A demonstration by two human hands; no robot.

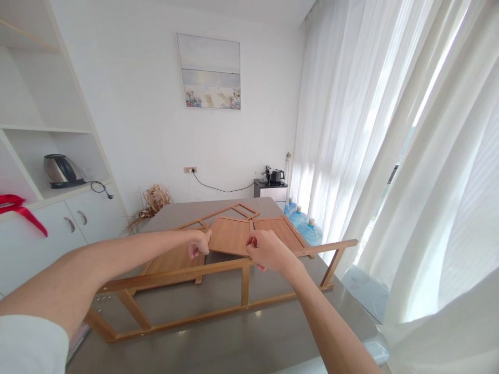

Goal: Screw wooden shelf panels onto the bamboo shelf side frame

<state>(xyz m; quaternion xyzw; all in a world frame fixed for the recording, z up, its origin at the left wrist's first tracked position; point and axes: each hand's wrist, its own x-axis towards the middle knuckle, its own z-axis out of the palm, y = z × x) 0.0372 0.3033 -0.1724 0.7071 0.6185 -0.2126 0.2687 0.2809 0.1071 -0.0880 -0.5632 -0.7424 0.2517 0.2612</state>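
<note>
My left hand (200, 244) is closed, its index finger reaching to the left edge of a light wooden panel (231, 236). At the panel's right edge, my right hand (265, 248) is closed with curled fingers, just above the top rail of a wooden frame (245, 284). What lies inside either set of fingers is hidden. The ladder-like frame stands on its long side across the grey table (288, 332). Another wooden panel (175, 259) lies under my left forearm, and a third panel (278, 232) is beyond my right hand.
A second wooden frame (246, 210) lies at the far side of the table. Small metal pieces (103, 298) lie near the frame's left end. White curtains (351, 130) and blue water bottles (311, 231) are on the right. A kettle (62, 170) sits on the left shelf.
</note>
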